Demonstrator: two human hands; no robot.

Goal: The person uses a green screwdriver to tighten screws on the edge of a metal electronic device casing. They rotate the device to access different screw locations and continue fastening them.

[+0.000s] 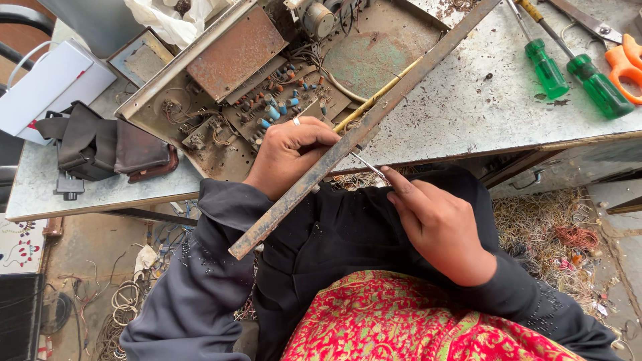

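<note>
Hands meet at the near edge of an old metal chassis [227, 57] lying open-side up on the bench [481, 100]. The left hand [291, 155] rests over the rusted front rail [348, 144] of the chassis, fingers curled together, a ring on one finger; it appears to pinch the upper end of a thin metal probe [368, 166], though the grip itself is hidden behind the rail. The right hand [438, 224] lies below the bench edge, fingers closed and extended, with the forefinger tip touching the lower end of the same probe, apparently to steady it. Whether this hand actually grips the probe cannot be told.

The chassis overhangs the bench edge toward the person, which brings the circuit board [281, 103] within reach of the left hand. The board carries small blue and orange components and loose wiring. A yellow rod [374, 100] runs diagonally inside the chassis just beside the rail.

Two green-handled screwdrivers [568, 70] and orange-handled scissors [625, 63] lie well apart at the far right of the bench, unused. A dark pouch [110, 147] and a white box [50, 83] sit to the left. Tangled wire scrap [555, 234] covers the floor below.
</note>
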